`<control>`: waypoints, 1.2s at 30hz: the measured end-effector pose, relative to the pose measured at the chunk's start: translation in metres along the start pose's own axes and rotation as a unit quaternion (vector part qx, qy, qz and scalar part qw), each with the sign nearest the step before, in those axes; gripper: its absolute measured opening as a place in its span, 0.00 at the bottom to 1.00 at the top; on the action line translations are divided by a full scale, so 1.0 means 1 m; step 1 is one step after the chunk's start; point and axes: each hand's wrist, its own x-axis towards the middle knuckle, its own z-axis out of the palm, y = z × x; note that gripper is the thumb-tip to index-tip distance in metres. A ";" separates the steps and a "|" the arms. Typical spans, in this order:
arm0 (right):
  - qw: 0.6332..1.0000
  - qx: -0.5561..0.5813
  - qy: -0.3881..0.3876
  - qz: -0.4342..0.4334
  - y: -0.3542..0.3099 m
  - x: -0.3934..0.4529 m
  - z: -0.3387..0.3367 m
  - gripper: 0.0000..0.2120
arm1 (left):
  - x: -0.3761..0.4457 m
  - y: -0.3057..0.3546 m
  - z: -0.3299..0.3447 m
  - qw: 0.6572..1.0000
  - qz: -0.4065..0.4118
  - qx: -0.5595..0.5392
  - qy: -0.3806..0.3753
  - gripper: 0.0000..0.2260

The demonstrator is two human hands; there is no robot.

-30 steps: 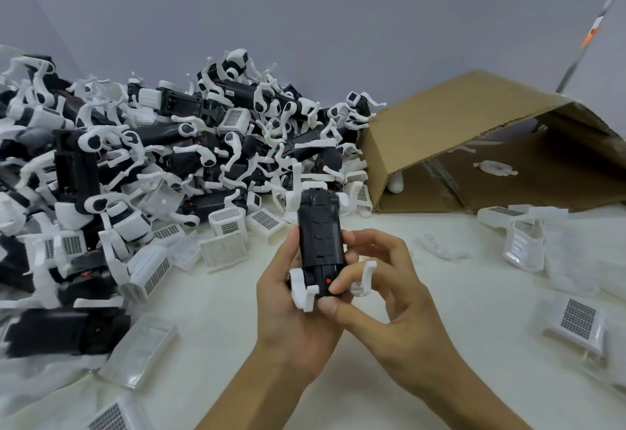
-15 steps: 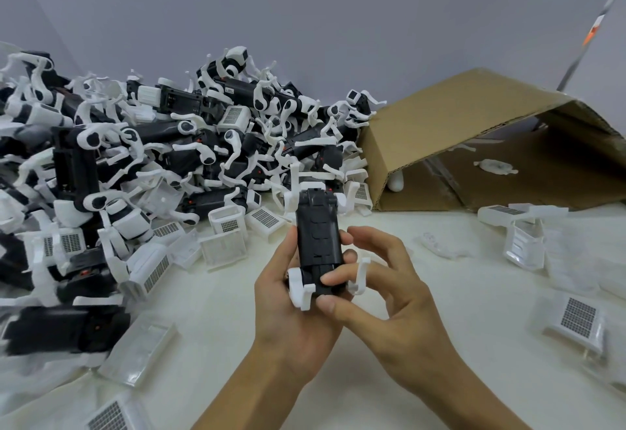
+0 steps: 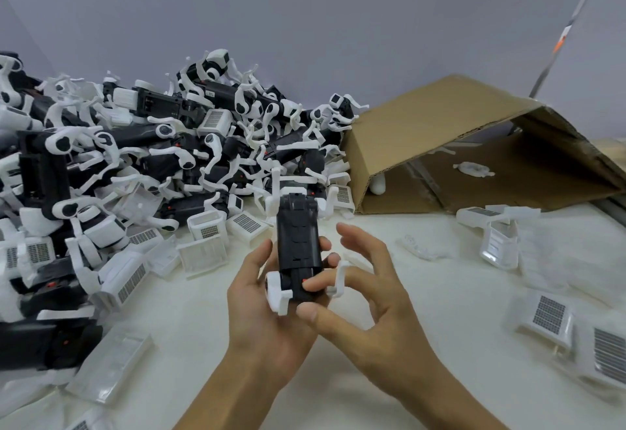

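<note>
A black toy body point(image 3: 298, 243) with white plastic arms at its lower end stands upright in my left hand point(image 3: 267, 307), whose thumb and fingers wrap its sides. My right hand point(image 3: 369, 301) is beside it on the right, with one finger and the thumb touching the body's lower end near a small red button and the other fingers spread loose.
A big heap of black-and-white toy parts point(image 3: 135, 165) fills the left and back of the white table point(image 3: 440, 321). An open cardboard box point(image 3: 440, 131) lies on its side at the back right. Loose white grille pieces point(image 3: 548, 314) and plastic bags lie at the right.
My right hand's upper fingers have lifted off the toy body and spread apart. The body has tilted slightly and stays in my left hand.
</note>
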 end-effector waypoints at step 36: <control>0.990 -0.016 0.077 0.120 0.017 0.018 -0.023 0.22 | 0.004 -0.002 -0.004 0.880 0.166 0.445 -0.032 0.12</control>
